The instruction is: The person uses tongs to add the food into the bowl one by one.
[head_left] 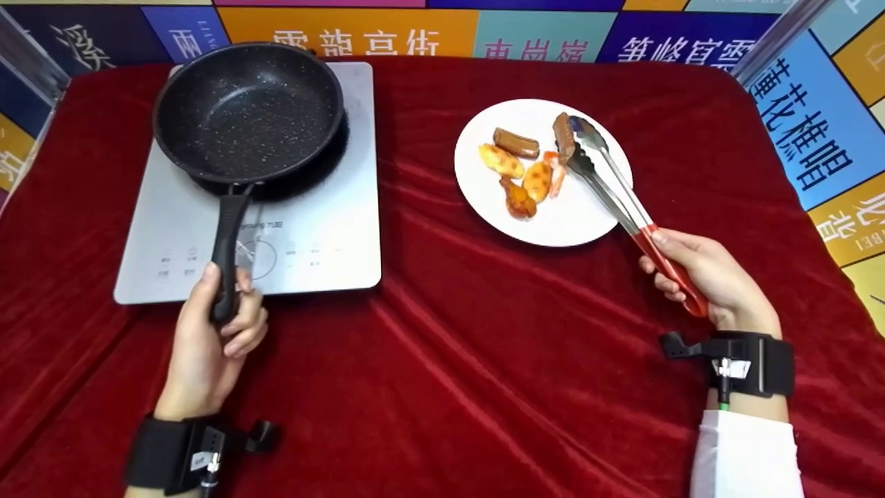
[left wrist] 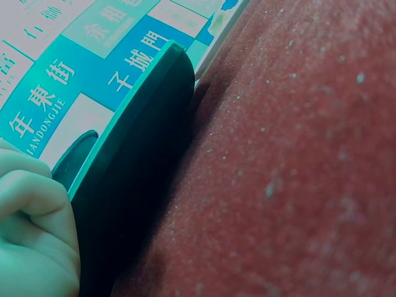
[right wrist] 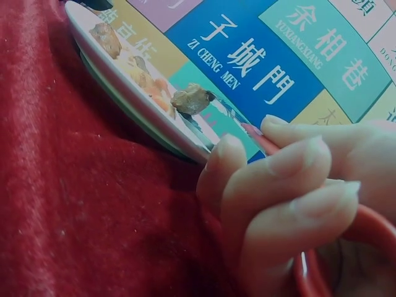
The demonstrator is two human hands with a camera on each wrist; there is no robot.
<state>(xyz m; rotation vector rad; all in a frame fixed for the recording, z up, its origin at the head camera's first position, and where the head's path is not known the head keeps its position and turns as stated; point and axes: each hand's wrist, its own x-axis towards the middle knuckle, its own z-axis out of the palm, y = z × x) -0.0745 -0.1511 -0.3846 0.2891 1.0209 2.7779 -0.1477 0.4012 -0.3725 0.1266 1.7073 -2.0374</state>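
Observation:
My left hand (head_left: 220,332) grips the black handle of a speckled frying pan (head_left: 256,117), whose inside is bare. In my right hand (head_left: 719,273) is a pair of tongs (head_left: 646,232) with red grips and metal arms. A brown sausage-like piece (head_left: 564,138) stands between the tong tips, over the right side of a white plate (head_left: 553,232). On the plate lie another brown piece (head_left: 516,143), two yellow browned pieces (head_left: 537,181), a browned chicken-like piece (head_left: 518,200) and a shrimp (head_left: 556,176). In the right wrist view the tongs' piece (right wrist: 192,99) sits above the plate's surface.
Under the pan is a silver induction cooker (head_left: 332,256) at the left. A dark red velvet cloth (head_left: 442,387) covers the table. Colourful panels (head_left: 429,31) with lettering stand behind and to the right. Each wrist wears a black camera strap (head_left: 753,363).

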